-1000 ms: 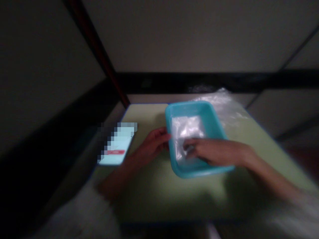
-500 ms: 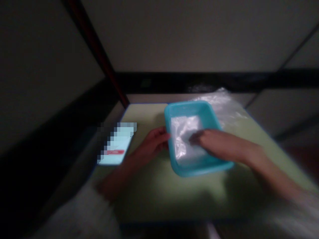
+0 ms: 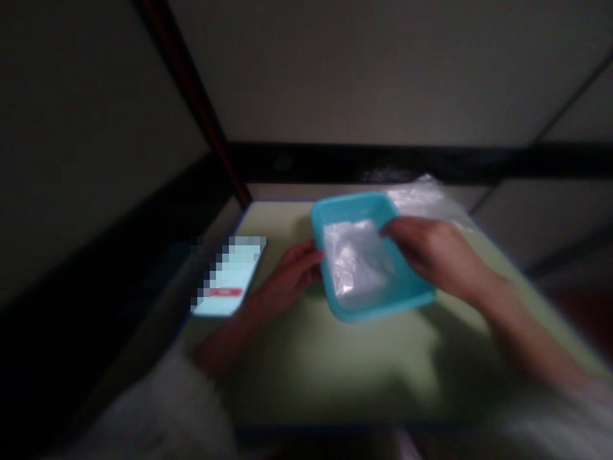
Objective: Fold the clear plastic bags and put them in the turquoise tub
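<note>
A turquoise plastic basin [image 3: 371, 313] is tilted slightly above the tabletop. My left hand [image 3: 299, 268] pinches its left rim, thumb on the near side and fingers partly hidden behind the wall. A shiny clear plastic bag or sheet [image 3: 357, 262] lies flat inside, against the left part of the bottom. Over the basin's right side is my right hand [image 3: 433, 252], its fingers drawn together and their tips by the upper edge of the plastic. The picture is blurred there, and anything in those fingers is too small to make out.
A lit phone [image 3: 227, 281], partly pixelated, lies to the left on the pale green table [image 3: 306, 377]. Crumpled clear plastic [image 3: 424, 198] sits at the far right behind the basin. A wall [image 3: 383, 76] rises past the table's far edge.
My right hand has lifted off the plastic in the basin and moved up and to the right. The basin has shifted slightly up and left, still in my left hand.
</note>
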Motion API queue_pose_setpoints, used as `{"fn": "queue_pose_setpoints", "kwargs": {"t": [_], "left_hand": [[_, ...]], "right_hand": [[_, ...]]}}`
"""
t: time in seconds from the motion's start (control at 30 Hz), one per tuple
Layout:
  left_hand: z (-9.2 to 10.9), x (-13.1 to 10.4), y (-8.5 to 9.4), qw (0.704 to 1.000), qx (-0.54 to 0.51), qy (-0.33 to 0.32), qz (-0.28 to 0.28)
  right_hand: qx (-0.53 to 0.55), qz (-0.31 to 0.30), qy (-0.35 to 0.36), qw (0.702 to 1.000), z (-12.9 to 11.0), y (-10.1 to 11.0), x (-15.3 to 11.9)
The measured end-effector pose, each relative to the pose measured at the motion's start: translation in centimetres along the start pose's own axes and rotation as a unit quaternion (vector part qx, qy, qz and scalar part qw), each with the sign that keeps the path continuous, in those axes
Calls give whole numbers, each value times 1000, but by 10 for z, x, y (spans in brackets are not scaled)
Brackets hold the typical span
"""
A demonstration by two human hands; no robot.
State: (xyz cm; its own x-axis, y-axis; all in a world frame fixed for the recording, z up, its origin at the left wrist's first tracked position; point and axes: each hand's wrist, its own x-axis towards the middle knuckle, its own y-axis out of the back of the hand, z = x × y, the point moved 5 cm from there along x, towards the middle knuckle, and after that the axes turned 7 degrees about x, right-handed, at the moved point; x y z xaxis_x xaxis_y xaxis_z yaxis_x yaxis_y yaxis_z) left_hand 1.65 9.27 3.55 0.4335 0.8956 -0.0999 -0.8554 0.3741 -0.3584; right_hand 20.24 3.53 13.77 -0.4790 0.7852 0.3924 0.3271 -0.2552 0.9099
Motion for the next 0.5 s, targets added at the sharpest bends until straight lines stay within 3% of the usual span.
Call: {"fn": "queue_pose_setpoints", "kwargs": {"t": [0.13, 0.23, 0.37, 0.5], "left_hand": [[5, 7, 10, 999, -17, -29, 40], [9, 14, 22, 994, -34, -58, 87], [15, 22, 37, 985, -66, -94, 129], [21, 28, 50, 978, -80, -108, 162]], "right_hand": [[48, 136, -21, 989, 9, 16, -4], [61, 184, -53, 980, 26, 13, -11], [63, 146, -101, 982, 58, -13, -25], [57, 57, -151, 985, 86, -51, -42]]}}
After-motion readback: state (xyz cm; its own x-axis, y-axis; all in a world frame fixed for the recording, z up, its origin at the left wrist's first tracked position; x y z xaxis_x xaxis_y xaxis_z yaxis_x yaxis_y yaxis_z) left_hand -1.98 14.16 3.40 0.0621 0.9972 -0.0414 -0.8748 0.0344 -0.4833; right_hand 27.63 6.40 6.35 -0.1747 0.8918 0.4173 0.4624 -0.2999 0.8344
